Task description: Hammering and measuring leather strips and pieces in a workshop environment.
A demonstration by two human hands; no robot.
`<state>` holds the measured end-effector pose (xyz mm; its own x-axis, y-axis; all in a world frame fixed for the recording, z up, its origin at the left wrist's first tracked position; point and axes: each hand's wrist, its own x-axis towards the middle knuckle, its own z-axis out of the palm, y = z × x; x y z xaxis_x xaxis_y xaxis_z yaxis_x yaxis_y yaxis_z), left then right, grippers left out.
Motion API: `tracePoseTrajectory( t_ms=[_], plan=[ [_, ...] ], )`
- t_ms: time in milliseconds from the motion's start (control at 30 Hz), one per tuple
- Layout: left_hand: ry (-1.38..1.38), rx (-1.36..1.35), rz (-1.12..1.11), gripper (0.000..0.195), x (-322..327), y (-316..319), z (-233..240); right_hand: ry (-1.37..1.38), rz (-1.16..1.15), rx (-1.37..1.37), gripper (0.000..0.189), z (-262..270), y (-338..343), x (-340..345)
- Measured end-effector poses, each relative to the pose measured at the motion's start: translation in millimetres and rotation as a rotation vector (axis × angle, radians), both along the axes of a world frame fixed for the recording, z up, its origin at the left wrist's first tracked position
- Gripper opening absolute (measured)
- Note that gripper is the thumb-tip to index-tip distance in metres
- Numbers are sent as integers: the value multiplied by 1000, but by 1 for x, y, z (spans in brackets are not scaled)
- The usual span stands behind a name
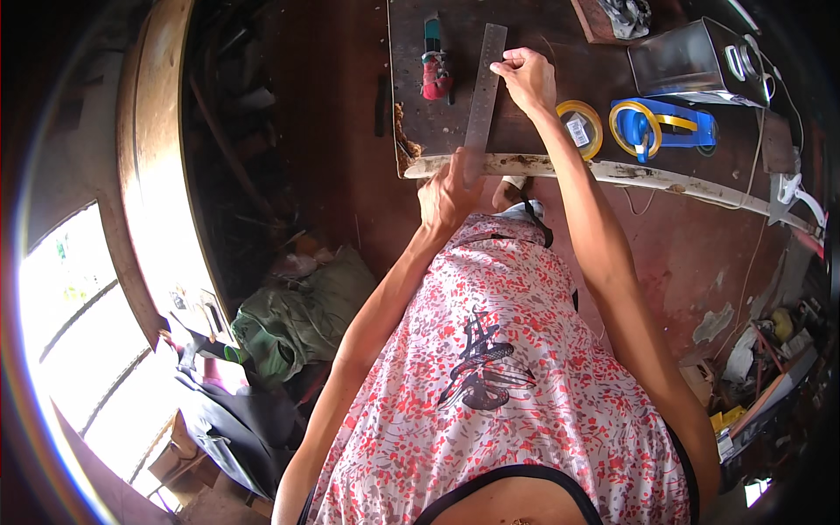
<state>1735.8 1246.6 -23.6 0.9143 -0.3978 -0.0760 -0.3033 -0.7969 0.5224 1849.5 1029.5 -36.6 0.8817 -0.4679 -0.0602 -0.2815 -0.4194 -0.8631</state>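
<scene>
A clear plastic ruler (484, 95) extends lengthwise away from me, over the dark tabletop (525, 141) and past its near edge. My left hand (449, 197) grips the ruler's near end just off that edge. Beside the ruler's far part is my right hand (528, 77), thumb and forefinger brought together at its right edge. Whether those fingertips pinch the ruler or something very thin cannot be made out. To the left of the ruler lies a utility knife (432, 46) with a teal body, its lower part covered by red material (436, 77).
Right of my right forearm are a yellow tape roll (594, 125) and a blue tape dispenser (682, 128). Behind them lies a metal can (679, 62). A chipped pale strip (630, 174) edges the table. A green cloth bundle (295, 321) sits low on the left.
</scene>
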Motion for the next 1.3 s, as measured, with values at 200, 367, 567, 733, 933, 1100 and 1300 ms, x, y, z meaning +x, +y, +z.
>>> tracePoseTrajectory(
  t_ms=[200, 367, 567, 733, 933, 1100, 1300],
  plan=[
    [-20, 0, -10, 62, 0, 0, -2, -11, 3, -13, 32, -2, -1, 0],
    [-6, 10, -7, 63, 0, 0, -1, -10, 4, -24, 33, -3, -1, 0],
    [5, 22, 3, 63, 0, 0, 0, -9, -1, -40, 32, -3, 0, 0],
    [22, 16, 7, 63, 1, 0, 0, 19, -13, 16, 31, -10, -2, 3],
    [20, 20, 0, 63, 1, 2, -2, 16, -14, 48, 31, -12, -1, 4],
    [25, 28, -6, 64, 2, 2, -3, 0, -27, 66, 31, -9, 0, 1],
    [32, 40, -12, 64, 3, 3, -3, 55, -66, 95, 30, -5, 1, 2]
  ],
)
